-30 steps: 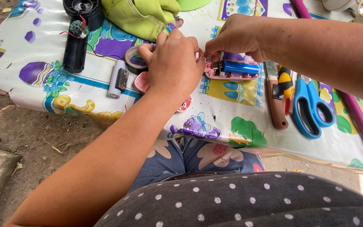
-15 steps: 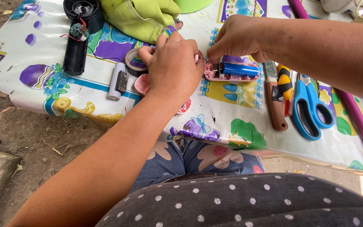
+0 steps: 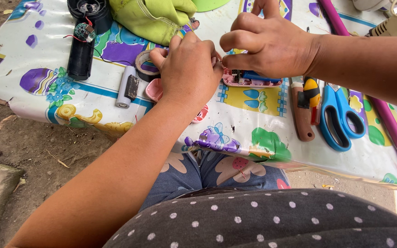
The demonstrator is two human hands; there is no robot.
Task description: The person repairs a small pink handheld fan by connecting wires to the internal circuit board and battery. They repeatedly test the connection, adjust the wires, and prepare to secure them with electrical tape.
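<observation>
A small open pink case (image 3: 253, 81) with a blue cell inside lies on the patterned tablecloth (image 3: 253, 98). My left hand (image 3: 189, 69) curls over the case's left end and hides it. Just above the case, the thumb and forefinger of my right hand (image 3: 267, 43) pinch something small, apparently a thin wire, right beside my left fingertips. The two hands nearly touch. Pink cover pieces (image 3: 154, 90) show from under my left hand.
To the left lie a tape roll (image 3: 142, 64), a white cylindrical cell (image 3: 126, 87), a black torch body (image 3: 81, 55) with a small circuit board, and a green cloth (image 3: 155, 18). To the right are a brown-handled knife (image 3: 301, 112), blue scissors (image 3: 341, 117) and a purple rod (image 3: 382, 115).
Both hands stay at the pink case, with only small finger shifts. The view has drifted slightly.
</observation>
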